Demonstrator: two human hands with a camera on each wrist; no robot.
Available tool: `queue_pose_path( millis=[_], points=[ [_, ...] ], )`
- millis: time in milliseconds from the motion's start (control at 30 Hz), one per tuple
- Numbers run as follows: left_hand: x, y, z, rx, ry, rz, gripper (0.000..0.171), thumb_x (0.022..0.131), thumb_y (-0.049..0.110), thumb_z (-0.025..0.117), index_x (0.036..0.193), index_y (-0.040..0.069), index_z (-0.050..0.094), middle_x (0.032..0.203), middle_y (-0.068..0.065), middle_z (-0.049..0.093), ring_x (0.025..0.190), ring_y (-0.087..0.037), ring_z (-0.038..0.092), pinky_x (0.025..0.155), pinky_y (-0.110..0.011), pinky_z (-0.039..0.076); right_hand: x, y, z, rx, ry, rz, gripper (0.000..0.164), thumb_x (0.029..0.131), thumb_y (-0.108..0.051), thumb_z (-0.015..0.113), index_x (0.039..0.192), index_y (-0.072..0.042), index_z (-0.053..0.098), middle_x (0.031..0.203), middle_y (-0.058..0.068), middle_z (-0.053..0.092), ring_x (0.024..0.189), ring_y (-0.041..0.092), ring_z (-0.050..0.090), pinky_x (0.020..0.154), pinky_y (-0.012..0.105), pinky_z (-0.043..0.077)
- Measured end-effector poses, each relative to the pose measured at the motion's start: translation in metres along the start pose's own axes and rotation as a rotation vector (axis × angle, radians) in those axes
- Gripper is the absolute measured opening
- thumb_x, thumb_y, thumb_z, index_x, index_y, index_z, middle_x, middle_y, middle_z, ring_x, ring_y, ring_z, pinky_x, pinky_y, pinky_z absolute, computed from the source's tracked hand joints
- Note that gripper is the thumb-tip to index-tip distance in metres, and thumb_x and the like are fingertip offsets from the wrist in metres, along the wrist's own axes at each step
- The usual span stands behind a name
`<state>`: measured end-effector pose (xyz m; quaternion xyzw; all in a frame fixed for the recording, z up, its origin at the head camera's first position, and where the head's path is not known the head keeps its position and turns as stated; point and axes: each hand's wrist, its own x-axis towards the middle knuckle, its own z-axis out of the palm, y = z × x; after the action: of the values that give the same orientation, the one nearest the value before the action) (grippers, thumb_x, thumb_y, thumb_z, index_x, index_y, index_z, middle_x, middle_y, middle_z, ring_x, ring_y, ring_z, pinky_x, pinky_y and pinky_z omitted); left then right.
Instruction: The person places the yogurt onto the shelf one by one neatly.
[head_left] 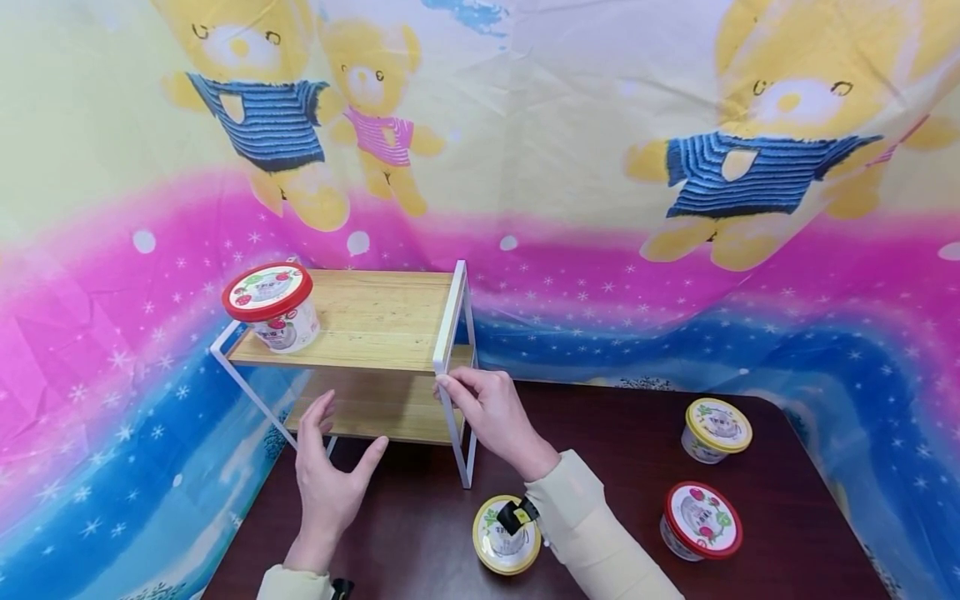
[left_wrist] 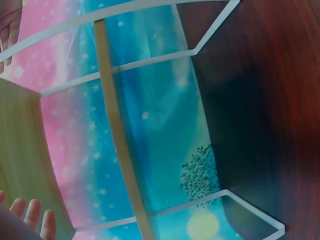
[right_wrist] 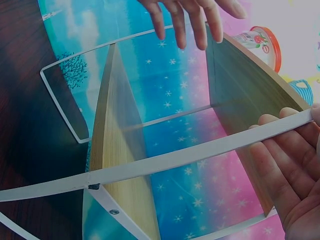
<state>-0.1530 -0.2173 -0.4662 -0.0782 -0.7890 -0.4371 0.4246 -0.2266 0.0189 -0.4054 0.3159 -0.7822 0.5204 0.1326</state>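
A two-tier shelf with wooden boards (head_left: 375,321) and a white metal frame (head_left: 450,333) stands on the dark table. With thumb and fingers, my right hand (head_left: 491,412) grips the frame's front right upright, just under the top board; the right wrist view shows those fingers (right_wrist: 280,145) behind the white bar. My left hand (head_left: 330,479) is in front of the lower board (head_left: 360,404), fingers spread and holding nothing. In the right wrist view the left hand (right_wrist: 192,20) appears apart from the frame. A red-lidded tub (head_left: 270,304) sits on the top board's left end.
A yellow-lidded tub (head_left: 504,537) stands near my right forearm, partly covered by the wrist camera. Further right are another yellow-lidded tub (head_left: 712,429) and a red-lidded one (head_left: 701,521). Behind the dark red-brown table (head_left: 592,433) hangs a cloth printed with bears (head_left: 555,275).
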Motion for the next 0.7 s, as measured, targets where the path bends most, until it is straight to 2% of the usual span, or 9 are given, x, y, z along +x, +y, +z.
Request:
queue_pose_path(
  millis=[200, 333, 467, 567, 700],
  points=[
    [-0.007, -0.002, 0.006, -0.039, -0.084, -0.027, 0.094, 0.072, 0.013, 0.09, 0.153, 0.008, 0.043, 0.143, -0.014, 0.05, 0.123, -0.035, 0.05, 0.1, -0.031, 0.038, 0.0, 0.0, 0.0, -0.012, 0.009, -0.012, 0.026, 0.105, -0.032, 0.06, 0.096, -0.015, 0.078, 0.07, -0.005, 0.066, 0.058, 0.009, 0.052, 0.054, 0.029, 0.048],
    [-0.008, -0.001, 0.009, -0.059, -0.116, -0.017, 0.094, 0.072, 0.013, 0.09, 0.153, 0.007, 0.042, 0.142, -0.02, 0.049, 0.123, -0.037, 0.049, 0.1, -0.031, 0.038, 0.0, 0.0, 0.0, -0.013, 0.004, -0.015, 0.03, 0.105, -0.031, 0.059, 0.097, -0.01, 0.079, 0.07, -0.006, 0.065, 0.059, 0.009, 0.052, 0.055, 0.029, 0.048],
    [-0.01, 0.0, 0.011, -0.071, -0.143, -0.024, 0.094, 0.073, 0.014, 0.09, 0.154, 0.012, 0.041, 0.144, -0.012, 0.05, 0.124, -0.036, 0.049, 0.1, -0.032, 0.038, 0.0, 0.0, -0.001, -0.009, -0.001, -0.008, 0.032, 0.105, -0.033, 0.059, 0.098, -0.008, 0.079, 0.069, -0.006, 0.065, 0.058, 0.009, 0.051, 0.054, 0.029, 0.048],
    [-0.012, 0.0, 0.013, -0.081, -0.145, 0.003, 0.094, 0.072, 0.014, 0.09, 0.153, 0.012, 0.042, 0.144, -0.007, 0.051, 0.123, -0.035, 0.051, 0.098, -0.033, 0.04, 0.0, 0.0, -0.001, -0.009, -0.001, -0.005, 0.031, 0.105, -0.034, 0.059, 0.098, -0.011, 0.079, 0.067, -0.007, 0.062, 0.057, 0.009, 0.05, 0.054, 0.029, 0.048],
    [-0.017, -0.003, 0.017, -0.097, -0.144, 0.061, 0.094, 0.069, 0.015, 0.091, 0.15, 0.005, 0.045, 0.14, -0.012, 0.054, 0.12, -0.035, 0.053, 0.095, -0.032, 0.041, 0.0, 0.0, -0.001, -0.006, 0.002, -0.009, 0.031, 0.105, -0.034, 0.058, 0.098, -0.012, 0.079, 0.066, -0.009, 0.062, 0.057, 0.009, 0.05, 0.053, 0.029, 0.047]
  ],
)
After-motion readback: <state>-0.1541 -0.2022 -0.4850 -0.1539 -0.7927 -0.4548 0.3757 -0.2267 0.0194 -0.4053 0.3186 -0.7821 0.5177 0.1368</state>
